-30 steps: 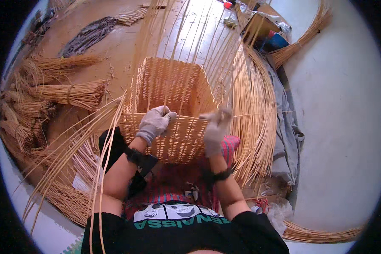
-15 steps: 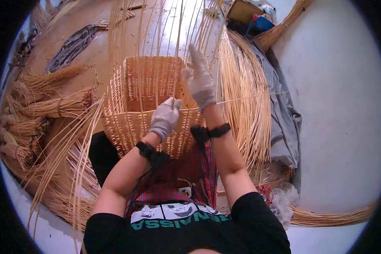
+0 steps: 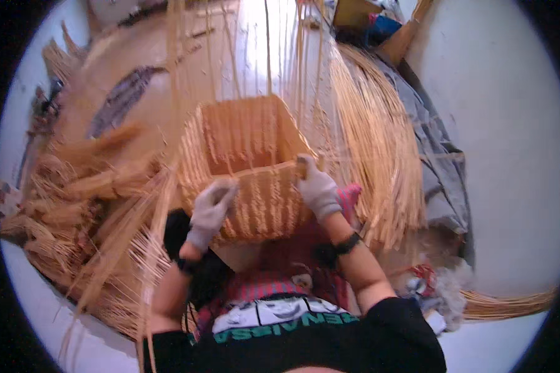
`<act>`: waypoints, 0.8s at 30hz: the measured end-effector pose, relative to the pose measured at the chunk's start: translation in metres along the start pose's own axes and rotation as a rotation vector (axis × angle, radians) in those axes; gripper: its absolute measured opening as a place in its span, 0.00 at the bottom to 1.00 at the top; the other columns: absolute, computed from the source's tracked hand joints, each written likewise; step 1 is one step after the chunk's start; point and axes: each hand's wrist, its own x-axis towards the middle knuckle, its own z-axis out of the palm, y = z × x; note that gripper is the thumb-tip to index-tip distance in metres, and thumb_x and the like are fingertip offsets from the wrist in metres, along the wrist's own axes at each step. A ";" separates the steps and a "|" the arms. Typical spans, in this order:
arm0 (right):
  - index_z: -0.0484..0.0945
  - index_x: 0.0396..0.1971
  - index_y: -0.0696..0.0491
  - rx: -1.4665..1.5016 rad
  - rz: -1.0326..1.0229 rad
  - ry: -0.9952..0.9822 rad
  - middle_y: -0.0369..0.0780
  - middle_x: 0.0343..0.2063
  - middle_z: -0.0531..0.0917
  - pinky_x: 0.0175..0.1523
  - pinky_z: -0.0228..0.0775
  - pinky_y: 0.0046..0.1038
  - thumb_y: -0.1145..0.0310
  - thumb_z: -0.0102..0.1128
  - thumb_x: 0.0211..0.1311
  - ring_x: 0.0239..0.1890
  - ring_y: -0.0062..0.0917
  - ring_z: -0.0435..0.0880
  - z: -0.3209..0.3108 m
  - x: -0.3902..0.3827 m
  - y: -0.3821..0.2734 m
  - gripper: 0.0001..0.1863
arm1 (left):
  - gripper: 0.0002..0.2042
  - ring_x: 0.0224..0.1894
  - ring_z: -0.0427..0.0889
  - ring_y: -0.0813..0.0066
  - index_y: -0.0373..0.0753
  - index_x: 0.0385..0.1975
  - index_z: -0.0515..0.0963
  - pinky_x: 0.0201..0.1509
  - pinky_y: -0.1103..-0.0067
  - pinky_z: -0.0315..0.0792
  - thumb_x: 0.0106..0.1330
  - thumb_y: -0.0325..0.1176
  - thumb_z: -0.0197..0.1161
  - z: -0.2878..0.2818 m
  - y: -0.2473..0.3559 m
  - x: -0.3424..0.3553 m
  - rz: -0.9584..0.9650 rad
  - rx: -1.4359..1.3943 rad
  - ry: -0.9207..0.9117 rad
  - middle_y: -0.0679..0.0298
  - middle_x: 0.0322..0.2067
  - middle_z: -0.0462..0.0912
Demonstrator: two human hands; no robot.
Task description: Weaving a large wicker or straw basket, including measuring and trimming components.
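Note:
A square, half-woven wicker basket [image 3: 264, 202] rests in front of my lap, with tall upright stakes [image 3: 269, 56] rising from its walls. My left hand [image 3: 209, 212], in a pale glove, is curled against the near wall toward the left, fingertips at the rim. Blur hides what lies between those fingertips. On the near right corner, my gloved right hand [image 3: 319, 189] is closed over the rim. A thin pale strand [image 3: 379, 156], smeared by motion, runs off to the right from beside that hand.
Tied bundles of cane [image 3: 96, 180] lie in a heap at left. Long loose canes [image 3: 376, 149] stretch along the right over a grey cloth [image 3: 445, 186]. Beyond it stands a pale wall [image 3: 504, 155]. Clear plastic wrap [image 3: 448, 292] sits near my right elbow.
My right hand has come down from among the stakes onto the near right corner of the rim. My left hand has slid left along the near rim. The view has shifted and blurred.

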 end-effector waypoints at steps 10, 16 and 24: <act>0.79 0.51 0.45 0.580 -0.997 -0.232 0.40 0.43 0.84 0.54 0.75 0.37 0.62 0.65 0.59 0.48 0.38 0.82 0.057 -0.098 -0.171 0.19 | 0.16 0.30 0.79 0.74 0.32 0.54 0.72 0.39 0.78 0.76 0.70 0.32 0.60 -0.109 -0.034 -0.121 0.100 -0.029 0.683 0.60 0.37 0.82; 0.86 0.35 0.50 0.268 -1.607 -0.431 0.43 0.33 0.85 0.50 0.75 0.41 0.50 0.68 0.51 0.44 0.43 0.84 0.074 -0.130 -0.261 0.19 | 0.21 0.33 0.80 0.75 0.31 0.61 0.69 0.46 0.76 0.77 0.69 0.27 0.59 -0.112 -0.015 -0.108 0.326 0.063 0.437 0.61 0.38 0.80; 0.80 0.22 0.51 0.388 -1.247 -0.522 0.44 0.26 0.82 0.40 0.77 0.42 0.62 0.63 0.51 0.34 0.39 0.84 0.016 -0.102 -0.197 0.08 | 0.16 0.21 0.70 0.82 0.32 0.59 0.70 0.54 0.67 0.76 0.78 0.33 0.47 -0.146 0.011 -0.036 0.382 -0.215 0.616 0.73 0.18 0.68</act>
